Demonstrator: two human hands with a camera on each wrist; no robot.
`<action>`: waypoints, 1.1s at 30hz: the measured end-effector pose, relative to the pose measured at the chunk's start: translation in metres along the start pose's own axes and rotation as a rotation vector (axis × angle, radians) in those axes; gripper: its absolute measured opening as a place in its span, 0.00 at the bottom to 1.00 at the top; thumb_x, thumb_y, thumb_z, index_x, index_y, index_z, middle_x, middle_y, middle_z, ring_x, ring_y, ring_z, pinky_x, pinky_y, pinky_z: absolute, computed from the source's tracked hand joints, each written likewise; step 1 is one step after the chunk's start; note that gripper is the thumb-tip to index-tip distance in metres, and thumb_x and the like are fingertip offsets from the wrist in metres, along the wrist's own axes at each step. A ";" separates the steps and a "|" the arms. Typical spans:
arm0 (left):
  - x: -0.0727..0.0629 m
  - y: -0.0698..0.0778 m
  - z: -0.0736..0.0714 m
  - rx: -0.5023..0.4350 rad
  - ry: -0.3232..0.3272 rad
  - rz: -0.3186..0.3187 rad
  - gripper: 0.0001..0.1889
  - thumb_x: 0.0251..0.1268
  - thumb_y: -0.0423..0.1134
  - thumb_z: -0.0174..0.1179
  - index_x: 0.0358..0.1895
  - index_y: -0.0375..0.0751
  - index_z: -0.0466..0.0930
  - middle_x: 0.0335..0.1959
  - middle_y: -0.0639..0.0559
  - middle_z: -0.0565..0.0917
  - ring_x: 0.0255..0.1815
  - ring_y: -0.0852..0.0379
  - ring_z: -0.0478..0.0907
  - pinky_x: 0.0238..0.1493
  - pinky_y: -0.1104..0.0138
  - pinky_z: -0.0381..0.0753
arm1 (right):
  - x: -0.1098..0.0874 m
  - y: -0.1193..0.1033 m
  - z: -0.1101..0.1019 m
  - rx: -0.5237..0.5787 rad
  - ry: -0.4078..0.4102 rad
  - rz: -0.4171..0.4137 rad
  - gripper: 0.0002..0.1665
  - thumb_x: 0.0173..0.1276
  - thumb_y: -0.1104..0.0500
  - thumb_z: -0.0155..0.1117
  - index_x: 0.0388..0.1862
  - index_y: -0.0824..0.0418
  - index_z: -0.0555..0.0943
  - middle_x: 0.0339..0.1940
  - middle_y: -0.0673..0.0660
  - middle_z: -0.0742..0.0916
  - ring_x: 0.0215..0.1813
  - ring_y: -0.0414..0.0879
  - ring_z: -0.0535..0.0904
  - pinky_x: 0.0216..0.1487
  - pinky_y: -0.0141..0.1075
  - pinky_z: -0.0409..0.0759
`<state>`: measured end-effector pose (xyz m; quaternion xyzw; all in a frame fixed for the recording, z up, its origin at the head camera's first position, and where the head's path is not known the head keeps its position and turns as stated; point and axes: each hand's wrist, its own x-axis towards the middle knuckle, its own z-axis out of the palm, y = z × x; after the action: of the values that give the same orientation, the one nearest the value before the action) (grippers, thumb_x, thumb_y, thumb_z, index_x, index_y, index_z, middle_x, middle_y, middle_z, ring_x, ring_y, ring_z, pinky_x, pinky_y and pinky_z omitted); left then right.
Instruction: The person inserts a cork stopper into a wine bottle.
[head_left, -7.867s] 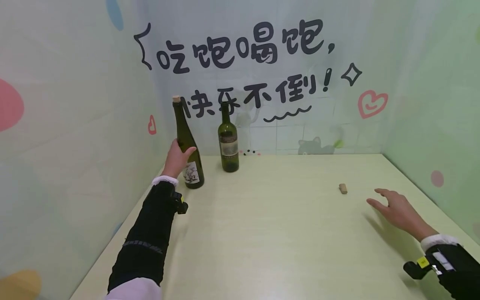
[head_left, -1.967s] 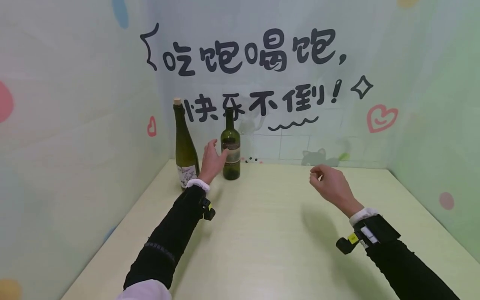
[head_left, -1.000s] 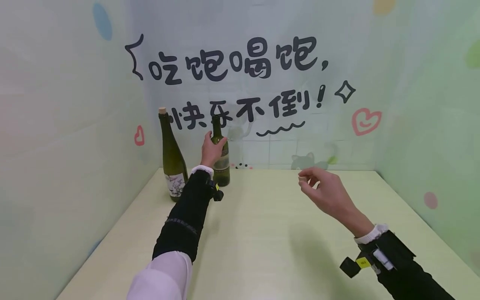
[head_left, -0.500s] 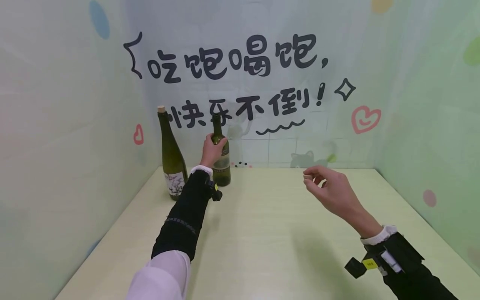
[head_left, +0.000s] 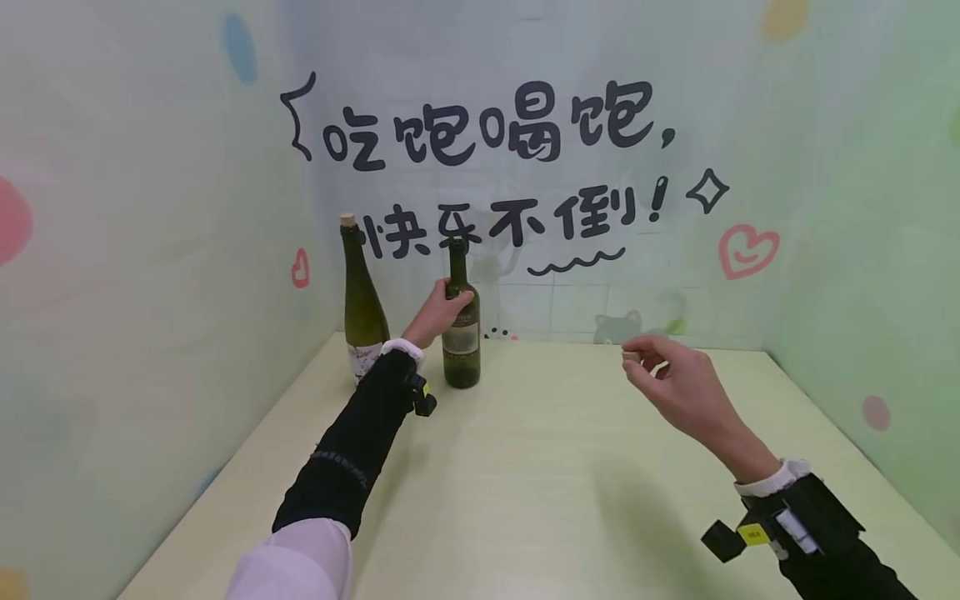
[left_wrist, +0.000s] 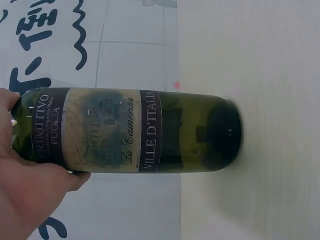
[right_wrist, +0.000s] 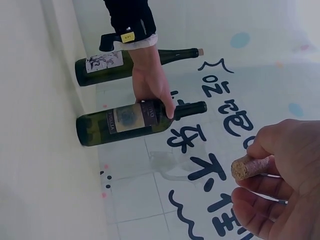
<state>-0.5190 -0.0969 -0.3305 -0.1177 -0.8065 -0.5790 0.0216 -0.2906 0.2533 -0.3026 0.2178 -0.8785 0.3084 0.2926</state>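
Observation:
My left hand (head_left: 441,310) grips a green wine bottle (head_left: 461,354) round its shoulder, thumb on the near side. The bottle stands upright on the table, and its mouth shows no cork in the right wrist view. A beige label (left_wrist: 102,131) faces me, between dark bands. To its left rises a taller green bottle (head_left: 362,300) with a cork in its mouth; my left wrist hides its lower part. My right hand (head_left: 678,387) pinches a loose cork (right_wrist: 246,168) between thumb and fingers, raised above the table and apart from both bottles.
The pale table (head_left: 525,467) runs back to a printed wall (head_left: 540,304) with large dark lettering. Side walls (head_left: 150,292) close it in at left and right. Both bottles stand near the back left corner.
Earlier my left hand held the taller bottle, then let go and took hold of the shorter one, now slightly nearer me. My right hand picked the cork up from the table.

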 end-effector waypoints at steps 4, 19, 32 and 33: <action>-0.008 -0.001 0.002 -0.035 -0.060 0.013 0.37 0.78 0.52 0.56 0.78 0.39 0.51 0.73 0.38 0.65 0.71 0.40 0.67 0.74 0.44 0.63 | -0.002 0.001 0.000 0.013 0.016 -0.022 0.08 0.72 0.63 0.67 0.48 0.60 0.86 0.36 0.50 0.88 0.37 0.43 0.81 0.39 0.25 0.78; -0.065 0.010 0.015 -0.030 -0.270 0.030 0.34 0.80 0.53 0.54 0.78 0.44 0.53 0.74 0.41 0.66 0.74 0.40 0.64 0.75 0.40 0.59 | -0.004 -0.010 -0.003 0.057 0.080 -0.136 0.12 0.68 0.67 0.71 0.49 0.63 0.86 0.34 0.50 0.88 0.36 0.36 0.79 0.38 0.20 0.77; -0.112 0.023 0.017 -0.025 -0.376 0.082 0.31 0.80 0.52 0.54 0.77 0.45 0.54 0.74 0.46 0.67 0.74 0.44 0.64 0.75 0.40 0.59 | -0.003 -0.032 -0.007 0.082 0.120 -0.182 0.15 0.64 0.70 0.74 0.49 0.62 0.86 0.33 0.47 0.87 0.35 0.34 0.78 0.38 0.21 0.76; -0.116 0.025 0.018 -0.025 -0.387 0.088 0.31 0.81 0.51 0.54 0.77 0.46 0.55 0.74 0.47 0.68 0.75 0.45 0.64 0.75 0.40 0.59 | -0.003 -0.034 -0.008 0.086 0.125 -0.183 0.15 0.63 0.70 0.74 0.49 0.62 0.86 0.33 0.47 0.87 0.35 0.33 0.78 0.37 0.21 0.75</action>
<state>-0.3993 -0.0916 -0.3328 -0.2623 -0.7825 -0.5539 -0.1098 -0.2664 0.2351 -0.2858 0.2899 -0.8209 0.3308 0.3642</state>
